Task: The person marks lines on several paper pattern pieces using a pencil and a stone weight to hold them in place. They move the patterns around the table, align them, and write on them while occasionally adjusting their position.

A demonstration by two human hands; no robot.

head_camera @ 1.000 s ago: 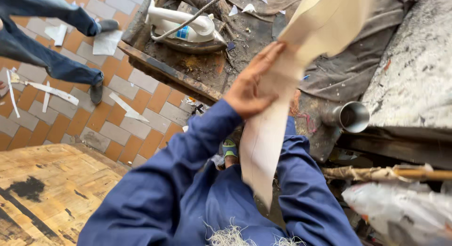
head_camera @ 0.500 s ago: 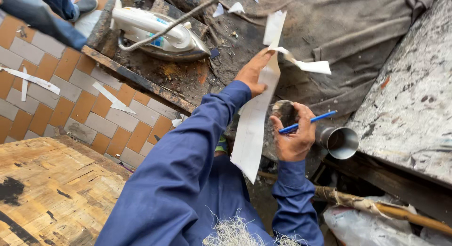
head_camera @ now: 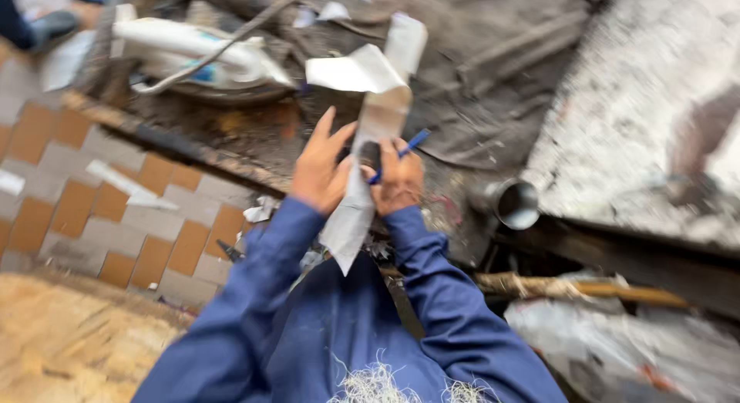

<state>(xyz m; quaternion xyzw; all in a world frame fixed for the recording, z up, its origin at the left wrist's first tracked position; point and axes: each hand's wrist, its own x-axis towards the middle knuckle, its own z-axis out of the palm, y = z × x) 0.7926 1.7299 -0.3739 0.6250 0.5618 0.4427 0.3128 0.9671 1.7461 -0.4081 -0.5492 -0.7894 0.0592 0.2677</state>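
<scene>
One long white strip (head_camera: pixel 356 210) between both hands, in air above dark dirty workbench (head_camera: pixel 478 56). Long axis runs up and down: pointed end down near blue sleeves, top end folded over toward bench's far edge. Left hand (head_camera: pixel 322 171) fingers spread, flat against strip's left side. Right hand (head_camera: pixel 399 179) curled tight around one blue pen (head_camera: pixel 401 150) and small dark thing, touching strip's right side; pen tip points up-right. One white iron (head_camera: pixel 200 56) at bench's far left. One metal cup (head_camera: pixel 515 204) near right front edge.
</scene>
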